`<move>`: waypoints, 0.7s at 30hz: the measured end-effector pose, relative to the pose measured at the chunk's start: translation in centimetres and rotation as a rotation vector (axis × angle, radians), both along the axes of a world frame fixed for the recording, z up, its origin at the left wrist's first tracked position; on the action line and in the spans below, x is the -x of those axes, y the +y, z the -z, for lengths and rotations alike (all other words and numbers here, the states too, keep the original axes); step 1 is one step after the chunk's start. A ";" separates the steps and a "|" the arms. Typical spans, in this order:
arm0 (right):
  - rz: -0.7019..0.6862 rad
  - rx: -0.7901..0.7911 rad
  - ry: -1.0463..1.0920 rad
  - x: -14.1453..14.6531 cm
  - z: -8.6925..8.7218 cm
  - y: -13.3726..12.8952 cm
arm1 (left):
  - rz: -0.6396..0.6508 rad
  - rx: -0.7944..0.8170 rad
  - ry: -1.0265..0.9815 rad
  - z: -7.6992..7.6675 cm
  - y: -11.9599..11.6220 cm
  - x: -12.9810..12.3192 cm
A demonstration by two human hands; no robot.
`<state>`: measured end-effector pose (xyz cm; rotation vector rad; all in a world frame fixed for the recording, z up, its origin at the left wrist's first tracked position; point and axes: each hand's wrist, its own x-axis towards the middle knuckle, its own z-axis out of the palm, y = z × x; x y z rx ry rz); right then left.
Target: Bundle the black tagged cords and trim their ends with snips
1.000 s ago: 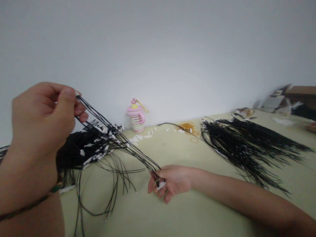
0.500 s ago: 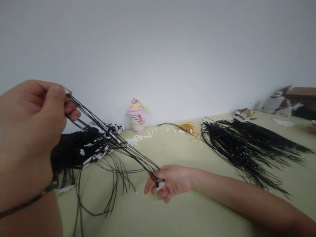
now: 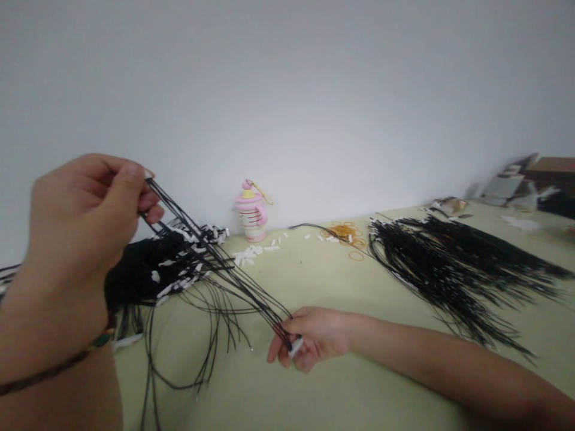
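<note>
The left hand is raised at the left of the frame, clear of the tabletop, its thumb and fingers pinched shut on one end of a small bunch of thin black wires. The right hand, low and near the middle of the frame, has its fingers curled closed around the bunch's other end, where a white connector tip pokes out. The wires run slantwise between the hands above the pale-green table, and some slack strands loop down toward the bottom edge of the frame. Behind the left hand, a dense black wire heap with white tabs sits partly hidden by the wires. A stretch of tabletop lies below the hands and between the right hand and a second, fanned-out wire bundle on the right. Along the far table edge, where it meets the white wall, stand a pink bottle-shaped ornament, small white pieces and orange rubber bands. A brown box sits at the upper right.
</note>
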<state>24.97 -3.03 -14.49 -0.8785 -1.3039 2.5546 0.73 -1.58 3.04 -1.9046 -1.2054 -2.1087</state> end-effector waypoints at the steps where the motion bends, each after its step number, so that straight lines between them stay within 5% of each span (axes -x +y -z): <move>1: 0.012 0.013 0.011 -0.1 0.3 0.2 | 0.002 -0.005 0.020 0.1 0.0 -0.2; 21: 0.000 0.190 0.242 -0.6 1.2 1.2 | -0.127 0.178 -0.133 0.4 1.4 2.0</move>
